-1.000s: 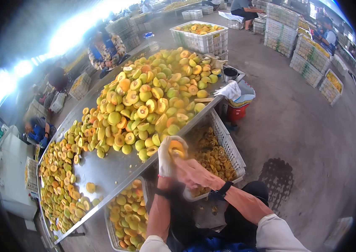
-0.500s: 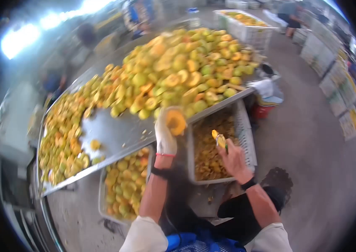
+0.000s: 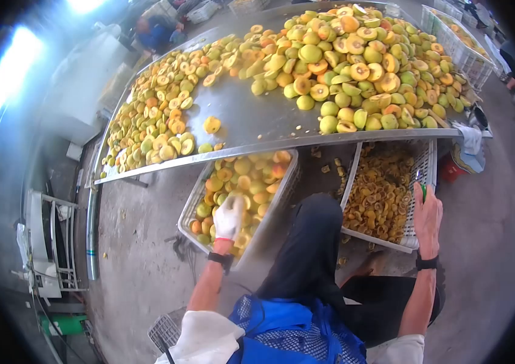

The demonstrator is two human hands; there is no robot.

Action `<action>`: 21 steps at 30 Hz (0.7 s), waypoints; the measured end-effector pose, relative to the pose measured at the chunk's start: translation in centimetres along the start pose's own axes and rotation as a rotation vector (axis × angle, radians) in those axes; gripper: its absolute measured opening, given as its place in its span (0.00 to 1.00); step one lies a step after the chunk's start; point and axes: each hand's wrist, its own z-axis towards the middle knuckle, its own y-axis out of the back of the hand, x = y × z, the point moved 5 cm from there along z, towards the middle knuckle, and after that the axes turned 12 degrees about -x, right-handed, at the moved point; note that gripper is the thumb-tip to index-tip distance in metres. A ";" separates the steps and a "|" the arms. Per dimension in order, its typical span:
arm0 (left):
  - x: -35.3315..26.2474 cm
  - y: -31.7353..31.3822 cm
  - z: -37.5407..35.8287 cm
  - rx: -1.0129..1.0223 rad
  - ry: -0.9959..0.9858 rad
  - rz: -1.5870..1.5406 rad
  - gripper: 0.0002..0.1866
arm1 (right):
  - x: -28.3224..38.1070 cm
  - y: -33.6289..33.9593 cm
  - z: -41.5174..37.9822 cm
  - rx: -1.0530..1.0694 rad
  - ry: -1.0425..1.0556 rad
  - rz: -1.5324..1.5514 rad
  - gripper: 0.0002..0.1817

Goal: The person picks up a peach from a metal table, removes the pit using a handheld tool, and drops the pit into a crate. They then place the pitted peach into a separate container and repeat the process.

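My left hand [image 3: 229, 219], in a white glove, is over the white crate of yellow-green fruit [image 3: 209, 185]. Its fingers are curled down, with a blurred yellowish shape beside them that I cannot make out clearly. My right hand [image 3: 428, 218], bare, is closed around a small tool with a green handle [image 3: 422, 189] and a thin metal tip. It is at the right side of a second white crate [image 3: 354, 176], which holds small brownish-orange scraps [image 3: 382, 203].
A metal table [image 3: 221, 112] stands in front, with a large heap of halved fruit [image 3: 360, 67] and a smaller heap [image 3: 160, 121] at left. A white cloth [image 3: 471, 138] hangs at its right corner, near a red bucket [image 3: 450, 168]. People and more crates [image 3: 460, 48] are farther back.
My left hand has moved from the table edge, where it held a fruit half, down to the fruit crate. An orange piece at the tool's tip no longer shows. The view has shifted left and down.
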 end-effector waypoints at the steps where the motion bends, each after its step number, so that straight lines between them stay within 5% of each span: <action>1: 2.0 1.5 0.0 -0.055 -0.013 0.058 0.23 | 0.6 -0.1 -0.2 -0.020 0.020 0.039 0.23; 4: 8.4 4.2 0.9 -0.093 0.203 -0.022 0.26 | 1.6 -0.9 0.1 0.002 0.064 0.030 0.22; 8: 10.3 5.9 -0.9 -0.128 0.146 0.037 0.25 | 3.0 -1.7 0.2 0.011 0.132 0.045 0.21; 10: 9.3 4.9 -2.6 -0.064 0.060 0.197 0.25 | 3.0 -2.4 0.1 0.011 0.150 0.048 0.21; 12: 13.9 0.9 -4.9 -0.013 -0.231 0.574 0.26 | 3.0 -2.8 0.3 -0.023 0.168 0.055 0.21; 14: 16.1 -1.8 -7.6 0.063 -0.392 0.499 0.29 | 3.0 -3.1 0.4 0.030 0.160 -0.016 0.22; 18: 13.5 -0.5 -6.5 0.005 -0.298 0.666 0.28 | 4.5 -2.7 0.6 0.118 0.088 -0.022 0.21; 21: 6.9 1.7 -3.4 -0.211 -0.405 0.408 0.25 | 6.2 -2.6 0.8 0.171 0.047 0.017 0.19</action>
